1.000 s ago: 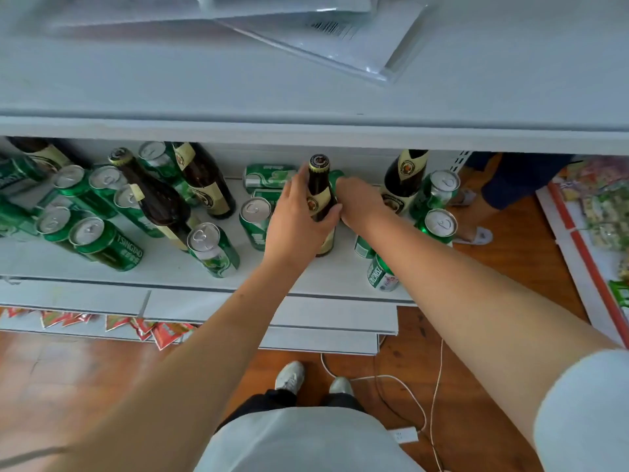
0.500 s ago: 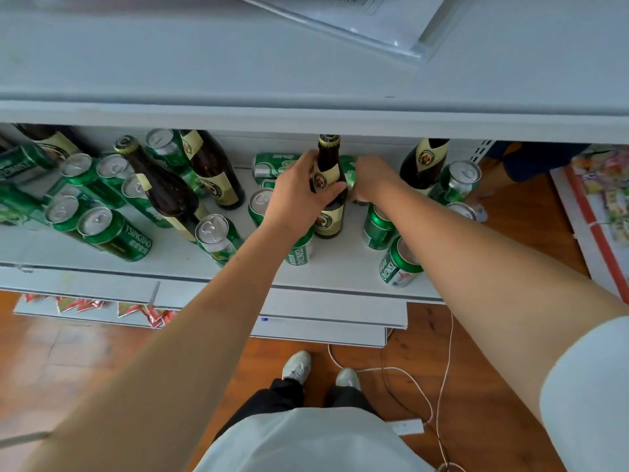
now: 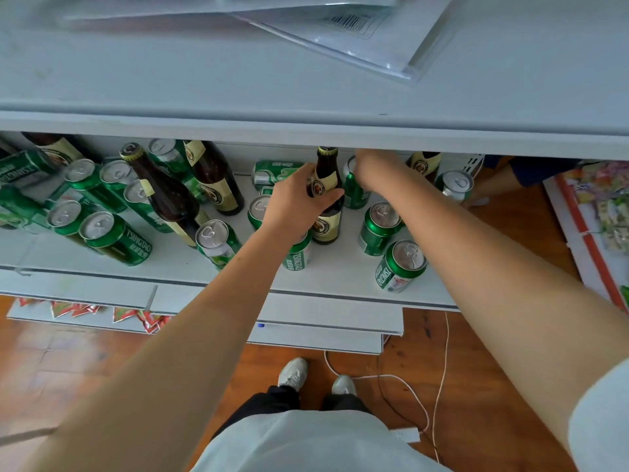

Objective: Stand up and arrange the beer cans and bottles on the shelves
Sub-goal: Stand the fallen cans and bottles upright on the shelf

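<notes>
My left hand [image 3: 299, 199] grips a brown beer bottle [image 3: 326, 199] round its neck label; the bottle stands upright mid-shelf. My right hand [image 3: 377, 168] reaches deep under the upper shelf and holds an upright green can [image 3: 354, 192] just right of the bottle; its fingertips are partly hidden. Several green Tsingtao cans [image 3: 401, 264] stand on the white shelf [image 3: 340, 274] around both hands. One green can [image 3: 275, 172] lies on its side at the back. More brown bottles [image 3: 214, 178] and cans [image 3: 112, 236] crowd the left part.
The upper white shelf [image 3: 306, 97] overhangs the back of the lower one, with a plastic-wrapped flat package [image 3: 357, 32] on it. Lower shelf boards [image 3: 323, 321] jut out below. White cables [image 3: 439, 386] lie on the wooden floor by my shoes. Snack packets [image 3: 606, 206] lie at far right.
My right hand has gone further back under the upper shelf, onto the green can. The left hand keeps its grip on the bottle, which stays upright.
</notes>
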{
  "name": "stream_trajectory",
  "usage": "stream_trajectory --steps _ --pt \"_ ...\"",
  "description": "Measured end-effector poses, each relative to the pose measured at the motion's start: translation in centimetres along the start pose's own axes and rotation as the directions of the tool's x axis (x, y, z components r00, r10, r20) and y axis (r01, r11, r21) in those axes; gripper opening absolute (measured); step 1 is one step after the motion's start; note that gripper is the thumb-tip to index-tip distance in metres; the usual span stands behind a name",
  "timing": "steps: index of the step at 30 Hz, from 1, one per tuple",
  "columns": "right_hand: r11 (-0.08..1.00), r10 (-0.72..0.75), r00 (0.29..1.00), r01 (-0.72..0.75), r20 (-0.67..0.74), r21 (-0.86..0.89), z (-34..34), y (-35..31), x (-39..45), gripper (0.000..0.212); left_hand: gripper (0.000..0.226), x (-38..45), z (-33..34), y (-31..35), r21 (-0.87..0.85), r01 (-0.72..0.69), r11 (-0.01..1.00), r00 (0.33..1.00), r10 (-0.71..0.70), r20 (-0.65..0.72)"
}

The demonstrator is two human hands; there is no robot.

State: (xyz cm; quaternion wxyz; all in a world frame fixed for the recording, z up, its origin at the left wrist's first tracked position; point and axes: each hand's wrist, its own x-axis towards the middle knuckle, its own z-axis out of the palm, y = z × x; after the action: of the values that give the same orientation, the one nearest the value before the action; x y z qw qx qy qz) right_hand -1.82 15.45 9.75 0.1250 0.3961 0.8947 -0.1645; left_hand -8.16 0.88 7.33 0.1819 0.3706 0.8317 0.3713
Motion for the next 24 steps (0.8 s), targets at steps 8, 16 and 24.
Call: stream_trajectory --steps 8,16,24 --pt "0.643 0.067 0.903 0.287 -0.425 0.71 0.6 -0.1 -6.7 0.031 0.046 0.5 1.9 1.4 -0.066 -0.009 0.998 1.0 0.008 -0.023" --pt "0.814 0.067 0.845 0.261 -0.53 0.519 1.0 1.7 -5.1 0.021 0.066 2.2 0.7 0.4 -0.065 0.004 0.998 0.961 0.014 0.278" --pt "0.829 0.212 0.802 0.155 -0.558 0.538 1.8 0.5 -6.5 0.018 0.043 3.8 -5.0 -4.5 0.152 0.048 0.987 0.999 -0.051 0.017"
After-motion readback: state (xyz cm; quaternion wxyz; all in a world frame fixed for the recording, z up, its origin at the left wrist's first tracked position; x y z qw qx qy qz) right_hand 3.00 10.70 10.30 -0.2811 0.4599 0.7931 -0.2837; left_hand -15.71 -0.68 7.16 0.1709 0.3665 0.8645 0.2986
